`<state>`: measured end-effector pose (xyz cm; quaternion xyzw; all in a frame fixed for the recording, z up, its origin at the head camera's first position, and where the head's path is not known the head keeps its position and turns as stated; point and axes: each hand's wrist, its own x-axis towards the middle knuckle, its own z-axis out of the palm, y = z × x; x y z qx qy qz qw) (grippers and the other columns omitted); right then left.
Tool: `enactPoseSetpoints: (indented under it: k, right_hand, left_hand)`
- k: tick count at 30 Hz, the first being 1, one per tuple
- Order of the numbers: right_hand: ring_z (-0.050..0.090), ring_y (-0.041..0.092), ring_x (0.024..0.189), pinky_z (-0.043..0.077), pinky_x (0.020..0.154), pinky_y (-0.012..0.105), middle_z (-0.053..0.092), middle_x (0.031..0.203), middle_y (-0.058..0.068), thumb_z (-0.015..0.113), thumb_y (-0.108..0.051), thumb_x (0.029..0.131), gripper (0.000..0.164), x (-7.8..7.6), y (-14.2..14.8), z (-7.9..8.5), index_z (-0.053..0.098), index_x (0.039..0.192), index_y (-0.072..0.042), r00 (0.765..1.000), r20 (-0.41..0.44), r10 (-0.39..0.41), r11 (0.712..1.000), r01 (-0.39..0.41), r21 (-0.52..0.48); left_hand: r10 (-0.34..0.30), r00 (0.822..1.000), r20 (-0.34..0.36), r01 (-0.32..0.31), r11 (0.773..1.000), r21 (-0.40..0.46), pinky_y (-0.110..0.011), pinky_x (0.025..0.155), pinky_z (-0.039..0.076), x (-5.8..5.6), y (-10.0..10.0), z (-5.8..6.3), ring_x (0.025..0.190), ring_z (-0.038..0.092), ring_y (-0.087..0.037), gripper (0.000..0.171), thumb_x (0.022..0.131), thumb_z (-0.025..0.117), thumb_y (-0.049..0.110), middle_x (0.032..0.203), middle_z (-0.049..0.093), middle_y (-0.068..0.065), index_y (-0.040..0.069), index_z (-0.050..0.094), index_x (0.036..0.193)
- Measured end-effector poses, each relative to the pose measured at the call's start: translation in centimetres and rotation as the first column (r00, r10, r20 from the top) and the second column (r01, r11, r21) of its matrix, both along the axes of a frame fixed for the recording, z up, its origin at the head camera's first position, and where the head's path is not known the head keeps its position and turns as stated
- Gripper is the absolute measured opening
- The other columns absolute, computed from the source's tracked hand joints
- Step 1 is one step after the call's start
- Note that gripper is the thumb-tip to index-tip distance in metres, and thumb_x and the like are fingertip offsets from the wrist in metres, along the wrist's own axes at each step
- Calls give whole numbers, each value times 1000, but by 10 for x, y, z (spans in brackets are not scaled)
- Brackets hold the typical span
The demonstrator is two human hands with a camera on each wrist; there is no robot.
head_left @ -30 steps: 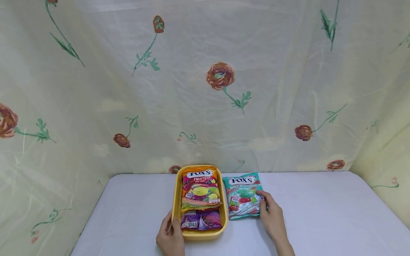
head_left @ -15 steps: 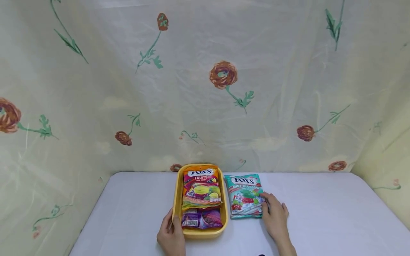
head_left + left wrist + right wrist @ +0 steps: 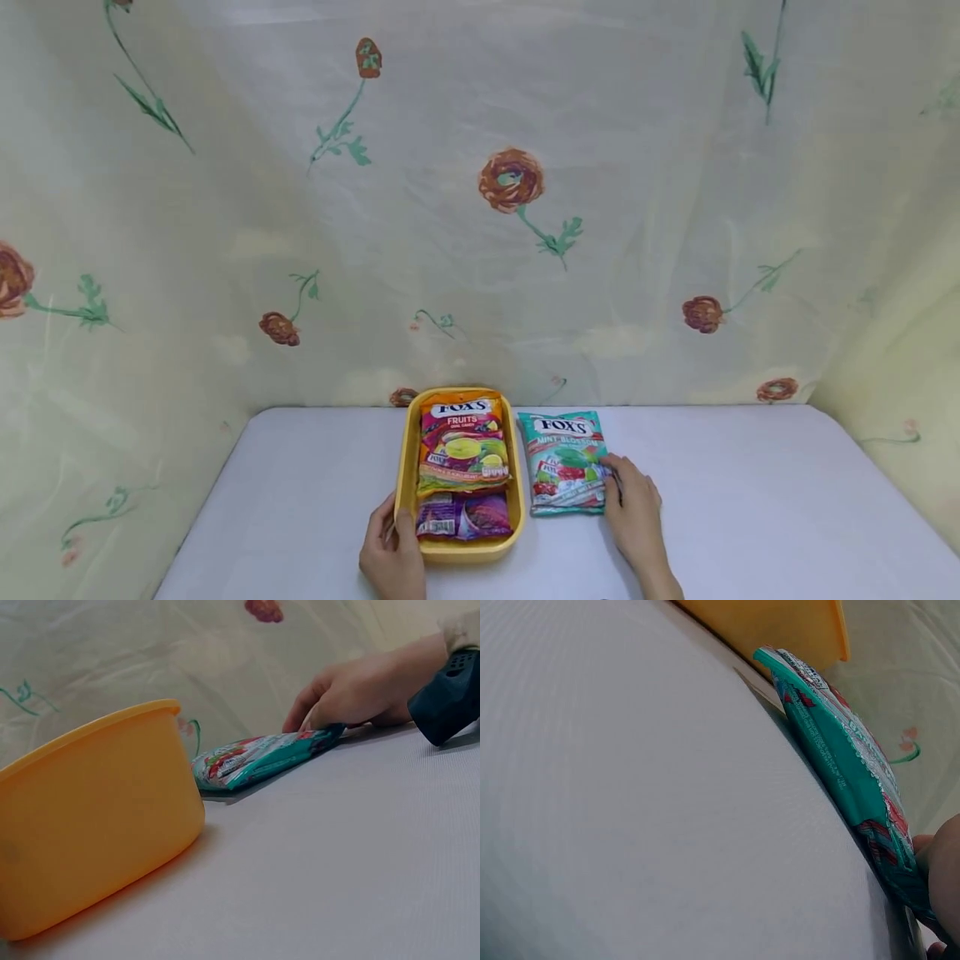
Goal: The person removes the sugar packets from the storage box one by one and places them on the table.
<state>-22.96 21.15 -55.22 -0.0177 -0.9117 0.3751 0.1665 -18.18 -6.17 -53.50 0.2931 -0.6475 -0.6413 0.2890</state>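
At the near left corner of the yellow tub, the rim is gripped by the left hand, with the thumb laid at the wall and the fingers curled along the outside. To the right of the tub, the right edge of a teal Fox's Mint Blossom bag is pinched by the bent fingers and thumb of the right hand; a dark band is worn on that wrist. The bag is laid flat just beside the tub, its printed front turned up. In the tub's near end a purple packet is held, its far edge overlapped by an orange Fox's Fruits bag, by which the rest of the tub is mostly filled. The tub is supported by a white table, and behind it a pale flowered cloth is hung.
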Motion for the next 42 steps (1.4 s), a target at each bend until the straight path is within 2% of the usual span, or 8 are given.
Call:
enactPoseSetpoints:
  k: [6,11,15,19,23,29,35,42]
  right_hand:
    - [41,42,130,30,109,58,50,134,24,46,-2,94,34,6,-2,1,52,128,-1,1000,25,-8,999,10,-51]
    - [36,33,137,35,110,52,48,140,14,41,-6,97,37,10,4,5,47,133,-8,995,85,-56,977,73,-200]
    - [44,24,132,43,104,22,53,136,8,38,-8,98,34,13,5,8,51,130,-11,992,68,-104,939,121,-322]
    - [54,4,116,39,89,-2,59,128,9,40,-2,97,30,16,1,9,56,122,-7,993,-2,-122,902,110,-419]
    - [51,-8,109,39,90,-1,60,125,11,38,3,95,31,23,1,10,56,120,-3,994,11,-105,889,99,-446]
    - [44,13,130,36,97,0,55,133,4,36,-2,98,34,35,5,17,51,127,-9,992,122,-29,925,73,-374]
    - [47,-11,114,40,92,1,56,130,11,42,0,96,32,40,8,27,53,125,-6,996,39,85,924,-64,-377]
    - [49,-14,110,44,91,4,57,126,19,45,1,95,29,37,0,40,55,123,-2,985,-52,167,890,-173,-421]
  left_hand:
    - [6,1000,7,-6,1000,-1,-4,72,50,5,-3,-3,100,65,-28,26,87,55,2,111,67,-19,3,66,111]
    - [-32,999,30,33,999,-29,-21,83,56,2,-3,-2,107,63,-29,28,88,54,4,115,67,-17,4,64,114]
    - [-57,998,15,58,995,-80,-39,88,54,-1,-6,1,107,64,-29,27,88,54,6,115,67,-16,5,66,113]
    - [-62,998,-4,62,995,-84,-38,87,55,-3,-6,2,106,64,-29,27,89,54,7,116,67,-16,6,66,114]
    - [-71,997,7,72,995,-67,-33,86,56,-4,-4,1,106,63,-27,28,90,54,8,116,67,-15,7,65,115]
    - [-82,997,-5,82,995,-54,-25,82,57,-3,-1,1,105,63,-27,28,90,54,8,116,67,-17,6,65,115]
    - [-74,997,-22,73,996,-44,-6,77,51,0,-3,-1,105,63,-26,28,89,54,6,115,67,-17,6,66,114]
    - [-73,997,5,74,996,-45,-25,82,57,-1,-3,-1,105,64,-28,27,88,55,6,115,67,-16,6,66,113]
